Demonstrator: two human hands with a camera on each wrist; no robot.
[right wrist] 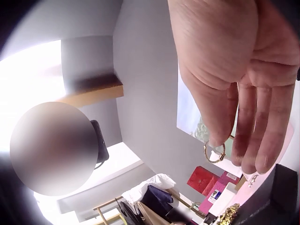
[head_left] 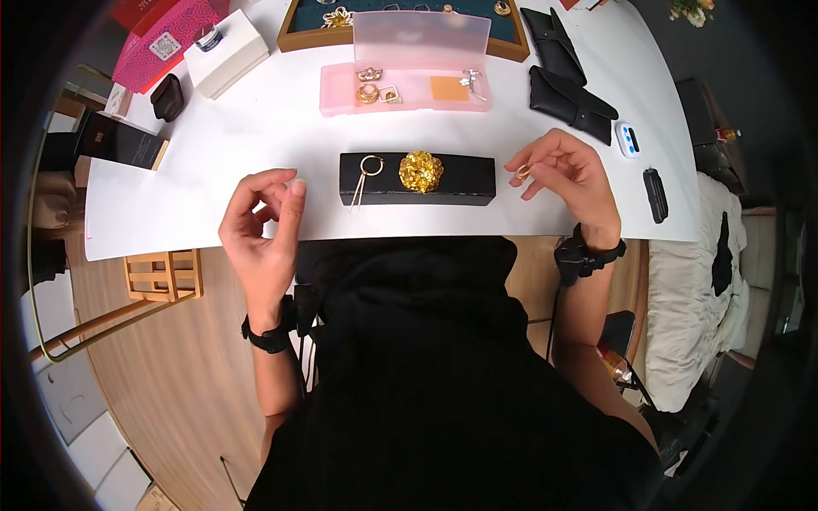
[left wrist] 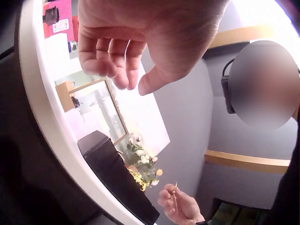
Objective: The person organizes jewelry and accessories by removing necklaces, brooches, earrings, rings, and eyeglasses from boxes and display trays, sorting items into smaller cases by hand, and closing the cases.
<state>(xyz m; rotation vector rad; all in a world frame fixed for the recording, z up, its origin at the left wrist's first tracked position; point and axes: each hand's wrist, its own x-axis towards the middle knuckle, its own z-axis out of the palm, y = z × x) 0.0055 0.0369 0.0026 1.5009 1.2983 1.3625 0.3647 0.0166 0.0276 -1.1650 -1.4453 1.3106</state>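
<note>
My right hand pinches a gold hoop earring between thumb and fingertips, right of a long black box. The same hoop hangs at the fingertips in the right wrist view. On the box lie another gold hoop with long thin dangling bars and a crumpled-looking gold ornament. Left of the box, my left hand hovers over the table's front edge, its fingers loosely bent and holding nothing.
Behind the box stands an open pink case with jewellery. Farther back is a wooden tray. Black pouches, a white device and a black object lie right; a white box and dark cases stand left.
</note>
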